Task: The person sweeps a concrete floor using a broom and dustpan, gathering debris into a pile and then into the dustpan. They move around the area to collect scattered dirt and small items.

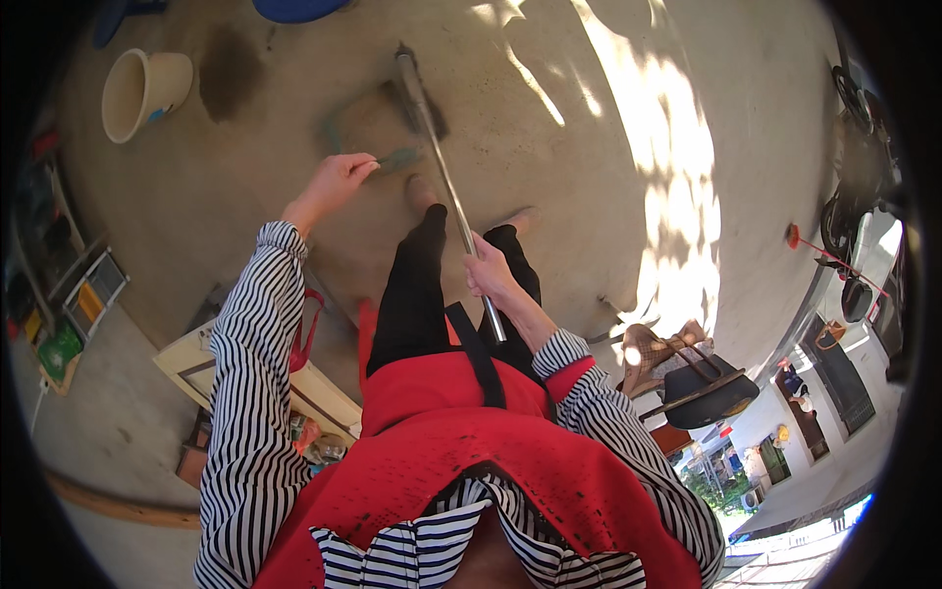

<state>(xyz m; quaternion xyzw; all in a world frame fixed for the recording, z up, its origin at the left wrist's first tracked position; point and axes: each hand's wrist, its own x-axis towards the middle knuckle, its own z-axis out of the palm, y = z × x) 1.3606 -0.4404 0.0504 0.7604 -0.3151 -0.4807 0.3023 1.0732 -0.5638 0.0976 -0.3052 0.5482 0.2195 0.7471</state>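
Note:
My right hand [489, 272] is closed around a shiny metal pole [444, 166], near its lower end in the picture. The pole slants up and away from my body, past my feet. Beside its far part is a dark, blurred block [416, 107]; whether the two are joined cannot be made out. My left hand [342, 177] is held out over the floor, thumb and fingers pinching a thin green thing [397, 158]. That thing is smeared by motion, so its kind is unclear. A faint greenish outline [335, 129] shows just past it.
A cream bucket [147, 92] is at the upper left, near a dark stain [229, 72] on the concrete floor. Blue plastic furniture [298, 7] shows at the top edge. To the right are a dark bag [706, 390], a red-handled broom [831, 258] and a motorcycle [854, 177].

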